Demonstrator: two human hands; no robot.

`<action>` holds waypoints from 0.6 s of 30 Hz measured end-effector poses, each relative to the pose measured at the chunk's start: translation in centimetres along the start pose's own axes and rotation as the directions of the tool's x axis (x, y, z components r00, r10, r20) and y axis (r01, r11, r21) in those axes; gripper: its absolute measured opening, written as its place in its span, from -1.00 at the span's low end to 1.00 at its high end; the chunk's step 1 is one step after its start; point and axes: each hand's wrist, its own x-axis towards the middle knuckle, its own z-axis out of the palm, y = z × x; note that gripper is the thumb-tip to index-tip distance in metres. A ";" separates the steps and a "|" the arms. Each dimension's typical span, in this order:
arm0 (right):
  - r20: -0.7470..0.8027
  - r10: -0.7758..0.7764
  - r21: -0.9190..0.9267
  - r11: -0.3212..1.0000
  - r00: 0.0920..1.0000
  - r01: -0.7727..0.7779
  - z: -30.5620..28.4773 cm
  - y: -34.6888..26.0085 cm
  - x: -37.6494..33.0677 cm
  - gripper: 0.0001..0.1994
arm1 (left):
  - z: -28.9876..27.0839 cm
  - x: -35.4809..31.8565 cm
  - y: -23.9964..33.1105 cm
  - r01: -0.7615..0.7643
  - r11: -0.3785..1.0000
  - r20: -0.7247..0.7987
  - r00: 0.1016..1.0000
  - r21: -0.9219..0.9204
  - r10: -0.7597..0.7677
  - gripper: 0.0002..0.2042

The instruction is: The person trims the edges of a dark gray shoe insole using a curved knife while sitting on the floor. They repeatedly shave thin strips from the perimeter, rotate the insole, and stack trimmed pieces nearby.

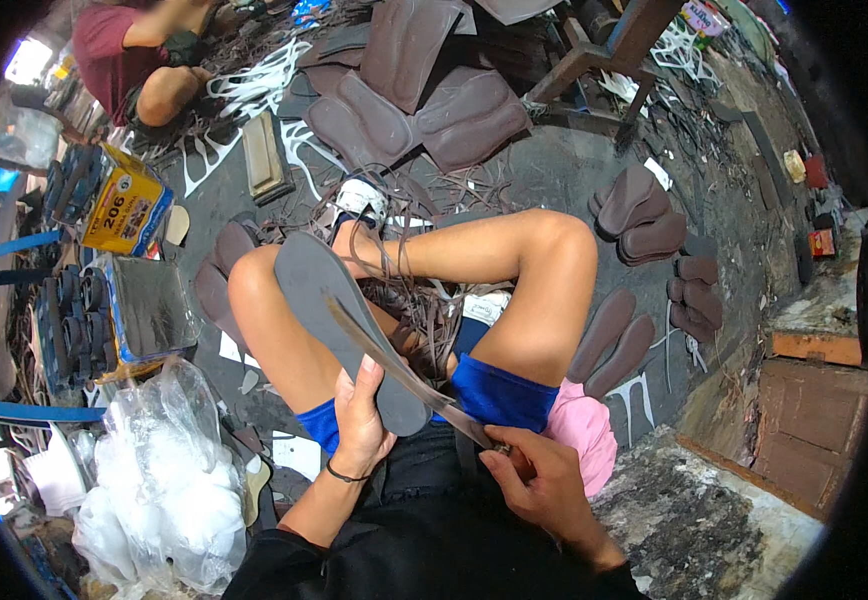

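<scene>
Over the lap, left hand point(359, 425) grips a grey sole point(339, 320); right hand point(544, 485) clasps a knife point(404, 375).

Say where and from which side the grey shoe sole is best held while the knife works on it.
Grip the grey shoe sole at its near, lower end, coming from the left, as the left hand does. The knife in the right hand crosses it from the right, so this keeps fingers behind the blade.
</scene>
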 end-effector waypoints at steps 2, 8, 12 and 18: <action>0.030 0.025 0.034 0.999 0.999 -0.026 0.8 0.2 0.7 -0.73 | -1.0 -0.3 -0.8 0.001 0.999 -0.034 0.999 0.033 0.000 -0.66; -0.027 -0.149 0.012 0.989 0.988 0.150 4.5 1.3 4.8 -0.72 | -0.5 -1.2 -0.3 0.027 0.996 -0.023 0.999 0.085 -0.025 -0.62; 0.062 0.021 0.193 0.981 0.998 -0.032 4.9 0.7 7.2 -0.68 | -2.0 -0.2 -0.9 -0.110 0.980 0.079 0.992 0.165 0.098 -0.48; 0.113 -0.413 0.166 0.904 0.904 0.393 7.9 -1.5 8.4 -0.81 | -1.2 2.0 0.9 -0.024 0.995 0.167 0.986 0.092 0.008 -0.13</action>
